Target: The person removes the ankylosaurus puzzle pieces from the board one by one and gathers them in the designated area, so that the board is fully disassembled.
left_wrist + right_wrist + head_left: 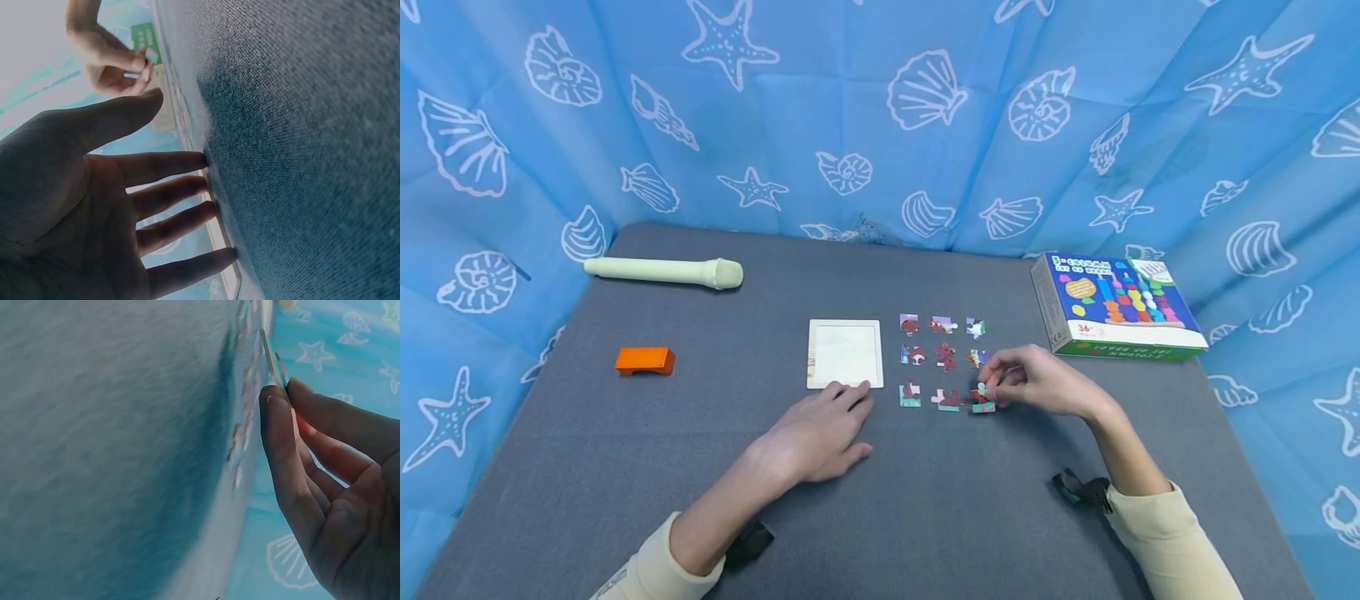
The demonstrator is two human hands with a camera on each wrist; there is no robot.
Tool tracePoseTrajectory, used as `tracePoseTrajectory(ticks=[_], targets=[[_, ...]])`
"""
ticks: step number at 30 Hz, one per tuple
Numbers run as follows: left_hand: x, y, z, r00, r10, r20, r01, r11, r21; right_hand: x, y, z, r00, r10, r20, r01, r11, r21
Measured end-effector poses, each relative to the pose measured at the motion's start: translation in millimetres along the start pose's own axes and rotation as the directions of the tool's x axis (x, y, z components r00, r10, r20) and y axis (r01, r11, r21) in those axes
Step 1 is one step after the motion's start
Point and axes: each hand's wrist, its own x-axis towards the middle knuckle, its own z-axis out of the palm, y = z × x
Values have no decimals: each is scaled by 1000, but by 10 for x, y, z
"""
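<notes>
My right hand (1033, 383) pinches a small jigsaw puzzle piece (272, 359) between thumb and fingertips, lifted off the tabletop in the right wrist view. It hovers by the near right corner of several other jigsaw pieces (946, 357), brown, teal and purple, spread in rows. To their left lies a square pale wooden puzzle tray (846, 386) with a raised border. My left hand (820, 433) has its fingers extended, the fingertips right at the tray's near edge; in the left wrist view they look straight and spread, palm bare.
A blue bead-set box (1123, 304) stands at the right beyond my right hand. A pale green toy microphone (662, 272) lies at the far left, with an orange arch block (646, 361) nearer. Grey cloth covers the table (925, 517); a blue shell-print curtain (850, 108) hangs around it.
</notes>
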Motion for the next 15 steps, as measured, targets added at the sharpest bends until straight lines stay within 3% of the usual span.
tracePoseTrajectory(ticks=[15], targets=[[-13, -15, -13, 1000, 20, -13, -21, 999, -24, 27, 167, 46, 999, 37, -5, -37, 999, -33]])
